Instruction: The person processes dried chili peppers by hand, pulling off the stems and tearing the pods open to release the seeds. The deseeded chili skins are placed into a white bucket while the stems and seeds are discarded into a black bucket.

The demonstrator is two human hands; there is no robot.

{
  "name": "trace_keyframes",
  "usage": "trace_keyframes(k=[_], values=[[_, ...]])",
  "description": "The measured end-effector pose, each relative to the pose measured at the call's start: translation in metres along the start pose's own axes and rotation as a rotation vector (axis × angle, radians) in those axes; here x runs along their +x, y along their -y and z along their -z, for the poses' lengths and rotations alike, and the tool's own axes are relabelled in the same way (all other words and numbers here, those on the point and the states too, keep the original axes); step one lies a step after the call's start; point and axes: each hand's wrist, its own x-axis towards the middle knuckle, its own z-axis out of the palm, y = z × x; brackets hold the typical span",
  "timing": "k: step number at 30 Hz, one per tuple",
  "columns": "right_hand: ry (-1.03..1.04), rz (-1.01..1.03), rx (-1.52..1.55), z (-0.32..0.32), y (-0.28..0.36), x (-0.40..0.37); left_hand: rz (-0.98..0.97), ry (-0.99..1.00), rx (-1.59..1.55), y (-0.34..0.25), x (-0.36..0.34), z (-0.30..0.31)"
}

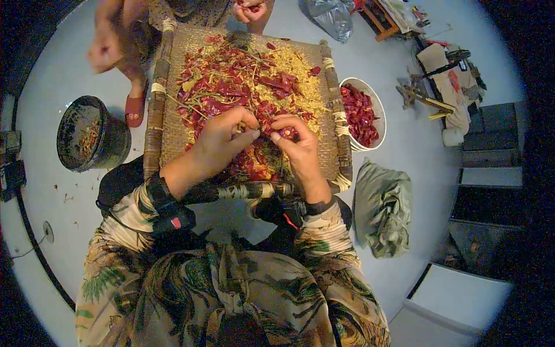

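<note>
Over the near half of a woven tray with a wooden frame point(154, 118), both my hands work close together. My left hand point(222, 139) is closed in a pinch, with its thumb and forefinger at a dried red chili point(265, 124). From the other side my right hand point(298, 147) pinches the chili too, and more red skin shows under its fingers. Exactly where each fingertip grips is partly hidden. Around my hands lie broken dried chilies point(225, 89), thin stems and many yellow seeds point(300, 63).
A white bucket point(381, 124) of red chilies stands right of the tray, above a greenish sack point(384, 211). At left is a black bucket point(113, 144) with scraps inside. Across the tray sits another person, one hand point(105, 51) blurred, the other hand point(251, 10) holding red pieces.
</note>
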Motion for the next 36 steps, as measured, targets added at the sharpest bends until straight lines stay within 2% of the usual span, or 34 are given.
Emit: trace_keyframes(k=[5, 11, 14, 20, 26, 30, 32, 35, 36], values=[[0.044, -0.01, -0.016, 0.001, -0.001, 0.0, -0.17, -0.002, 0.229, -0.006, 0.001, 0.002], [0.085, -0.015, 0.009, 0.002, -0.002, 0.0, -0.216, 0.027, 0.244, -0.014, 0.0, 0.004], [0.123, -0.037, 0.024, 0.002, 0.001, 0.0, -0.145, 0.108, 0.232, -0.013, -0.001, 0.006], [0.136, -0.084, 0.069, 0.0, -0.002, -0.001, -0.221, 0.144, 0.294, -0.007, 0.0, 0.008], [0.12, -0.168, 0.143, -0.002, -0.003, -0.003, -0.161, 0.117, 0.194, -0.001, -0.001, 0.006], [0.069, -0.233, 0.16, -0.006, -0.003, -0.004, -0.091, -0.022, 0.149, -0.003, -0.003, 0.0], [0.029, -0.179, 0.1, -0.008, -0.004, -0.006, -0.098, -0.117, 0.132, 0.009, -0.004, -0.01], [-0.009, -0.144, 0.108, -0.012, -0.002, -0.007, 0.059, -0.14, -0.168, 0.025, -0.003, -0.018], [-0.02, -0.14, 0.126, -0.011, 0.0, -0.008, 0.187, -0.095, -0.394, 0.02, -0.004, -0.017]])
